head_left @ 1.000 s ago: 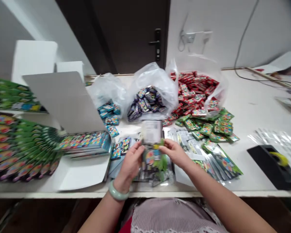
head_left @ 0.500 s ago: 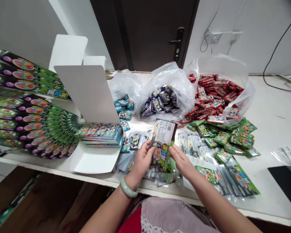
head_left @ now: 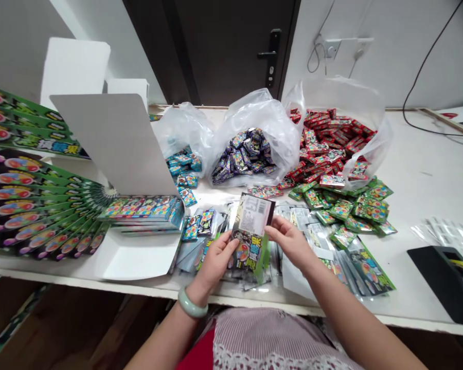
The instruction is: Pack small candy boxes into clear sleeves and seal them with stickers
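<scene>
Packet (head_left: pixel 250 252), of printed foil, is held nearly upright between both hands in the head view, with a barcode label (head_left: pixel 254 215) uppermost. Left hand (head_left: pixel 216 259) is closed narrowly on the packet's lower left edge, a jade bangle (head_left: pixel 193 303) being worn at the wrist; right hand (head_left: pixel 287 241) is pinched narrowly on its right edge. Loose flat sachets (head_left: pixel 304 221) are spread beneath the hands. Front edge (head_left: pixel 312 307) of the white table (head_left: pixel 420 205) is seen at 6 o'clock. A bag of blue-wrapped sweets (head_left: pixel 247 156) is placed at 12 o'clock, green sachets (head_left: pixel 355 213) at 2 o'clock, and a white carton (head_left: pixel 116 144) with stacked packs (head_left: pixel 142 213) at 10 o'clock.
</scene>
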Demonstrator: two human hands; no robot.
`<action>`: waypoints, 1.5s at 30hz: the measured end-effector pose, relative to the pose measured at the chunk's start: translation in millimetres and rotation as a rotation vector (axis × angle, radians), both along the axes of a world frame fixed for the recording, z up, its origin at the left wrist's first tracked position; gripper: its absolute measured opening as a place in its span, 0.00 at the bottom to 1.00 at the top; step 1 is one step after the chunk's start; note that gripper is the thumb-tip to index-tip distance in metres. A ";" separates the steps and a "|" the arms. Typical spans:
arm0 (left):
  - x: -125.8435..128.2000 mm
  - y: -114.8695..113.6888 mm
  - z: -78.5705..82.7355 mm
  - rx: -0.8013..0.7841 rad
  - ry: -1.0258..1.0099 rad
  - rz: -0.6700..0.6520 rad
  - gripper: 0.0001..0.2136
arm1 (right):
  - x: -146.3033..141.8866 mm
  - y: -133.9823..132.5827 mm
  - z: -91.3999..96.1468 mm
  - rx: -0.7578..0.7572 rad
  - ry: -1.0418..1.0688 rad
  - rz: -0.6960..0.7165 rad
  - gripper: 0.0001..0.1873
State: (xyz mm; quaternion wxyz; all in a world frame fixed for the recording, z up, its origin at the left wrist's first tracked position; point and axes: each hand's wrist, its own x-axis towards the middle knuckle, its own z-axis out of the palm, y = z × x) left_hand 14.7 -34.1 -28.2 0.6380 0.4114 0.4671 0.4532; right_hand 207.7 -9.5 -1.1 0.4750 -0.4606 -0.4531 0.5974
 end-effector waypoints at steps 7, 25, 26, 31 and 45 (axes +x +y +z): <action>-1.2 -10.0 -9.7 -0.099 -0.175 -0.087 0.18 | 8.3 11.6 -3.1 -0.079 0.042 -0.072 0.20; -9.1 -23.9 -17.4 -0.214 -0.175 -0.296 0.19 | 17.9 -30.8 -28.2 -0.150 -0.119 0.224 0.15; -8.5 -20.1 -14.7 -0.201 -0.203 -0.308 0.20 | 17.5 -32.8 -29.2 -0.152 -0.122 0.235 0.14; 7.5 13.2 11.5 -0.033 -0.249 0.071 0.19 | 14.9 -43.7 -34.2 -0.192 -0.087 0.407 0.14; 27.5 -0.3 6.7 0.146 -0.177 -0.053 0.28 | 33.0 -44.6 -6.6 0.072 -0.202 -0.120 0.34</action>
